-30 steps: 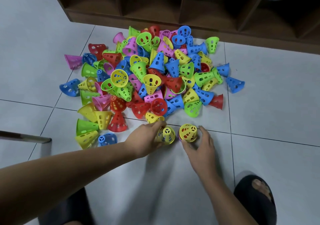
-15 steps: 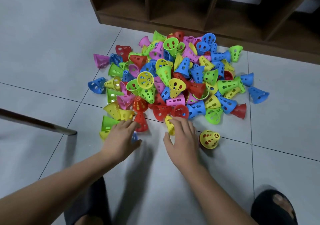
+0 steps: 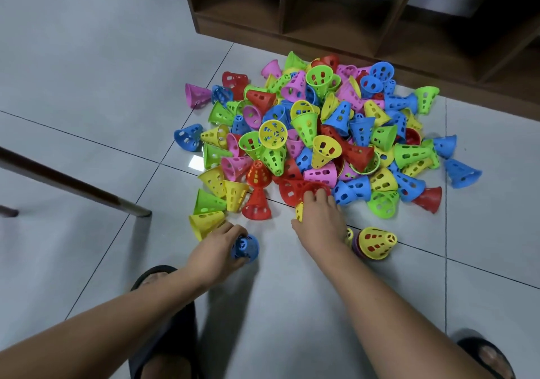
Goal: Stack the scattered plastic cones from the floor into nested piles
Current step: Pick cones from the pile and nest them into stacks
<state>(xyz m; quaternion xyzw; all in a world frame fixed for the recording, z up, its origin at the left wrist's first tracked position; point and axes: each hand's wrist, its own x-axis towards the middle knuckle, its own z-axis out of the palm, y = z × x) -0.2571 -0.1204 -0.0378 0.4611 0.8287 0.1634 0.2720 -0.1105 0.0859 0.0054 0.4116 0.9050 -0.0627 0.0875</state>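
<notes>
On the tiled floor (image 3: pixel 87 86), left hand (image 3: pixel 214 251) gripping blue cone (image 3: pixel 245 248), right hand (image 3: pixel 320 223) clutching red cone (image 3: pixel 295 190).

Mostly buried under the right hand (image 3: pixel 320 226): a yellow cone (image 3: pixel 299 212), seen only at its edge; grip unreadable. Half covered by the left hand (image 3: pixel 217 247): a blue cone (image 3: pixel 247 248). Barely peeking from beneath the yellow-topped pile (image 3: pixel 377 242): a purple rim (image 3: pixel 357 248). Cropped by the top edge: the wooden shelf (image 3: pixel 336 34).
</notes>
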